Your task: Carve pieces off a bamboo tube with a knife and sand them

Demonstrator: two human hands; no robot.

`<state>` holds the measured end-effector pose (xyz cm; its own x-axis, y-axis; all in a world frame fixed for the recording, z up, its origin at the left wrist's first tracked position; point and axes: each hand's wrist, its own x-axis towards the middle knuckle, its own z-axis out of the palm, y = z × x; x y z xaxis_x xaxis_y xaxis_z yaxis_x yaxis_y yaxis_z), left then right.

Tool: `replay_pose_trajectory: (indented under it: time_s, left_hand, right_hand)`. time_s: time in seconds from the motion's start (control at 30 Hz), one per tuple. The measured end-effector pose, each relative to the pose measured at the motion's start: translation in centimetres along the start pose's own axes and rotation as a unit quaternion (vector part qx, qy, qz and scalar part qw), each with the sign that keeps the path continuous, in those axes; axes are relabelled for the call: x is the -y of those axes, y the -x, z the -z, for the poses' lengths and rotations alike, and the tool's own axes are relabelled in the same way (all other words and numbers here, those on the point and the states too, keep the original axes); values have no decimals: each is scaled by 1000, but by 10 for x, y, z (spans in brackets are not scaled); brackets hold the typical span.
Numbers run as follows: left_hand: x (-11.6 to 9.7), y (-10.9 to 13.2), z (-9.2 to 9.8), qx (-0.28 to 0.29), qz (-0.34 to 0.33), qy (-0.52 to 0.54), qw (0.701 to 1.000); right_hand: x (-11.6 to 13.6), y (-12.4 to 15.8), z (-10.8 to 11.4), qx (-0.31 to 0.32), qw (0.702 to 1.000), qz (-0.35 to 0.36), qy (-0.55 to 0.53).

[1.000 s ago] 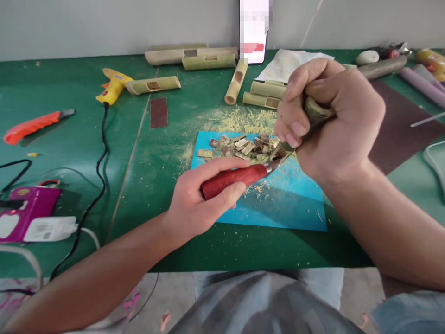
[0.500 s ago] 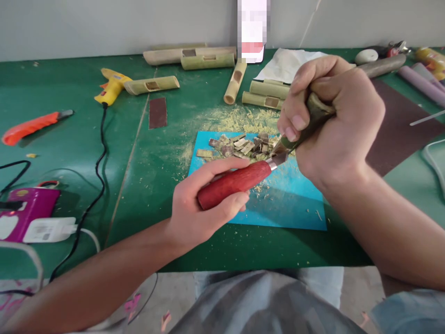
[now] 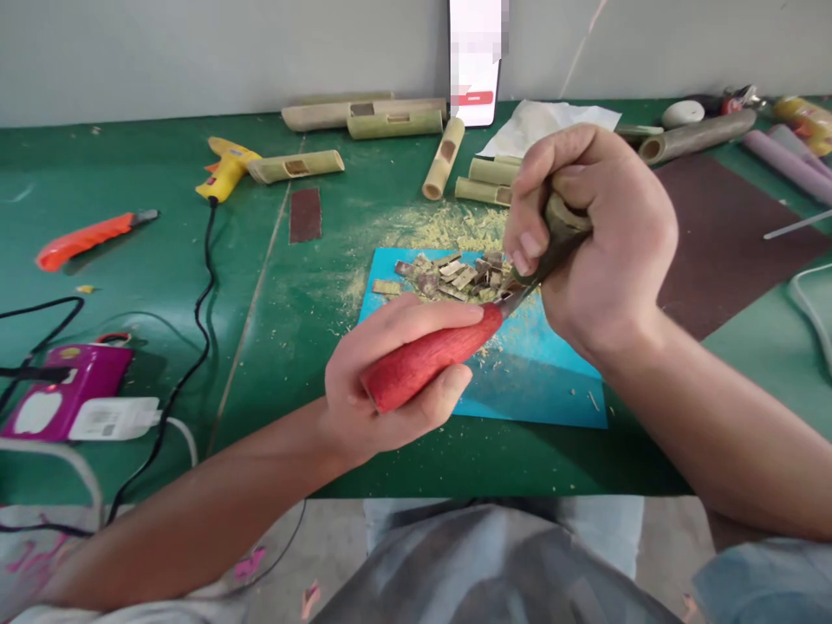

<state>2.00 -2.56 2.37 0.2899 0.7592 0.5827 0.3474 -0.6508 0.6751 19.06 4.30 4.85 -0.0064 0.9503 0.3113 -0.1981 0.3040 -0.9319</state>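
Observation:
My left hand (image 3: pixel 383 381) is closed around the red wooden handle of a carving knife (image 3: pixel 429 364). Its short blade points up and right into a green bamboo piece (image 3: pixel 562 230). My right hand (image 3: pixel 598 243) grips that bamboo piece in a fist, just above a blue cutting mat (image 3: pixel 539 390). A pile of brown and pale bamboo chips (image 3: pixel 455 273) lies at the mat's far edge, with sawdust around it.
Several cut bamboo tubes (image 3: pixel 364 117) lie at the back of the green table (image 3: pixel 130 260), with a phone (image 3: pixel 474 61) leaning on the wall. A yellow glue gun (image 3: pixel 227 169), orange utility knife (image 3: pixel 91 234) and purple box (image 3: pixel 65 399) sit left. Brown sandpaper (image 3: pixel 734 234) lies right.
My left hand has tilted the red handle steeper and slid closer to the blade. My right hand with the bamboo has moved slightly left and down.

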Motion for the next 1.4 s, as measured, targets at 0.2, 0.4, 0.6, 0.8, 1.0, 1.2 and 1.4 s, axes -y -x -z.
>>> replay_pose_trajectory:
  time_s: [0.2, 0.4, 0.6, 0.8, 1.0, 1.2, 1.4]
  left_hand:
    - [-10, 1, 2, 48, -13, -65, 997]
    - [-11, 2, 2, 53, 19, -85, 995]
    - [-13, 0, 0, 77, 15, -93, 993]
    - [-14, 0, -3, 68, 5, -103, 992]
    - [-14, -4, -5, 72, 1, -84, 994]
    - [-15, -11, -3, 113, -11, -116, 987]
    - [-9, -16, 3, 156, -113, -163, 968]
  right_hand:
    - [-1, 0, -2, 5, 999, 10, -43]
    - [5, 3, -3, 3, 999, -12, -36]
    - [6, 5, -6, 7, 999, -10, -41]
    - [6, 5, -8, -3, 999, -18, -31]
    - [8, 9, -11, 8, 999, -22, -38]
    - [9, 9, -12, 28, 999, -20, -40]
    - [9, 8, -10, 46, 998, -27, -35]
